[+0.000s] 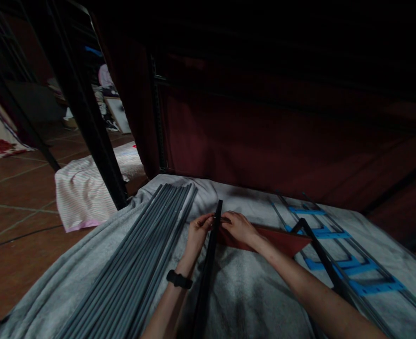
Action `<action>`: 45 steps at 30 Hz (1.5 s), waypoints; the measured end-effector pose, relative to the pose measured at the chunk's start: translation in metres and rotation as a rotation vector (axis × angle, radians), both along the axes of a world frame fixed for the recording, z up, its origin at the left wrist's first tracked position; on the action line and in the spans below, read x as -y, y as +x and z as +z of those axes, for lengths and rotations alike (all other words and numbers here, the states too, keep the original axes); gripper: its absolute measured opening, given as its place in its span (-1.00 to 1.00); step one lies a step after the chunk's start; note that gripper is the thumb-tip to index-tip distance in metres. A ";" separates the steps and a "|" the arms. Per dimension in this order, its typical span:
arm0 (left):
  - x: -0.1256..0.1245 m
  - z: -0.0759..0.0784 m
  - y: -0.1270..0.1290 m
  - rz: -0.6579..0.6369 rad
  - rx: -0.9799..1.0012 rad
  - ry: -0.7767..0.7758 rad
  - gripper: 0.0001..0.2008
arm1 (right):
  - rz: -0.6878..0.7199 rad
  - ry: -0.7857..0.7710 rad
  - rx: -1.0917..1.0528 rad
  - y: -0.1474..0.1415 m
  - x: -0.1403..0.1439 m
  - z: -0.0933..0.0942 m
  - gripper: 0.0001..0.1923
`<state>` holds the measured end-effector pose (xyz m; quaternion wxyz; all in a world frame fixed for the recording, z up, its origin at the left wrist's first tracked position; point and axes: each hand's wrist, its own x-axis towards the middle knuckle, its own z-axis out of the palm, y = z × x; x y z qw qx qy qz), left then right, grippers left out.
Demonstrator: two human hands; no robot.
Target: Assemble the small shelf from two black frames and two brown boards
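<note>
A black rod (208, 263) lies lengthwise on a grey blanket (250, 301). My left hand (200, 226), with a black wristband (179, 279) on its wrist, pinches the rod near its far end. My right hand (239, 227) meets it from the other side, fingers closed on the edge of a dark red fabric piece (282, 240) held against the rod. The fabric spreads to the right under my right forearm. In the dim light I cannot tell how the fabric joins the rod.
A bundle of several grey rods (144, 254) lies to the left on the blanket. Thin rods with blue connectors (342, 263) lie to the right. A black frame post (88, 122) and dark red cloth wall (264, 136) stand behind. A striped cloth (81, 193) lies on the tiled floor.
</note>
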<state>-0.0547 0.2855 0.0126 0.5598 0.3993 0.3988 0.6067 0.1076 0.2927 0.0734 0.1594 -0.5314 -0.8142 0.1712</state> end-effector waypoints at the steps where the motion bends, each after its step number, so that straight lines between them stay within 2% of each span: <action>1: 0.000 0.000 0.001 -0.026 0.030 -0.030 -0.55 | -0.003 -0.003 -0.003 0.000 0.000 0.000 -0.78; 3: 0.001 -0.001 0.003 -0.011 0.040 -0.051 -0.56 | -0.001 -0.003 -0.013 0.000 0.000 0.000 -0.77; 6: 0.000 -0.002 0.004 0.076 -0.023 0.013 -0.64 | 0.006 0.007 -0.027 0.001 0.001 -0.001 -0.77; 9: 0.000 -0.002 0.003 0.026 -0.008 0.050 -0.68 | 0.011 0.006 -0.036 0.001 0.001 -0.001 -0.78; 12: 0.002 -0.001 0.004 -0.057 0.063 -0.004 -0.58 | 0.019 -0.005 -0.057 0.001 0.001 0.000 -0.77; 14: 0.002 -0.001 0.005 -0.003 0.077 -0.034 -0.58 | 0.022 -0.001 -0.068 0.001 0.000 0.001 -0.76; 17: -0.001 -0.002 0.005 0.094 0.003 0.017 -0.66 | 0.015 0.002 -0.061 0.001 -0.001 0.000 -0.77; 20: -0.002 -0.001 0.003 0.045 -0.028 0.066 -0.69 | 0.013 0.008 -0.054 0.001 -0.002 -0.002 -0.77; 23: 0.000 0.001 0.001 0.009 0.057 0.032 -0.62 | 0.021 0.015 -0.059 0.002 -0.003 -0.003 -0.77; 26: 0.001 0.000 0.002 0.039 0.004 -0.005 -0.63 | 0.021 0.014 -0.059 0.002 -0.002 -0.003 -0.76; 29: 0.000 -0.001 0.003 0.034 -0.104 0.029 -0.62 | 0.022 0.013 -0.058 0.002 -0.002 -0.003 -0.76; 31: -0.001 0.000 0.001 0.013 -0.097 0.050 -0.66 | 0.021 0.013 -0.057 0.002 -0.003 -0.003 -0.77; 35: -0.002 0.001 0.000 0.025 -0.008 0.008 -0.60 | 0.027 0.031 -0.072 0.002 -0.002 -0.003 -0.77; 40: -0.003 -0.002 0.001 0.031 -0.143 0.062 -0.65 | 0.009 0.017 -0.050 0.002 0.000 0.000 -0.79; 42: -0.003 -0.001 0.001 0.029 -0.143 0.102 -0.69 | 0.013 0.012 -0.052 0.002 0.000 0.000 -0.79; 45: -0.002 -0.001 0.001 0.052 -0.088 0.087 -0.64 | 0.025 0.012 -0.070 0.002 0.001 0.000 -0.77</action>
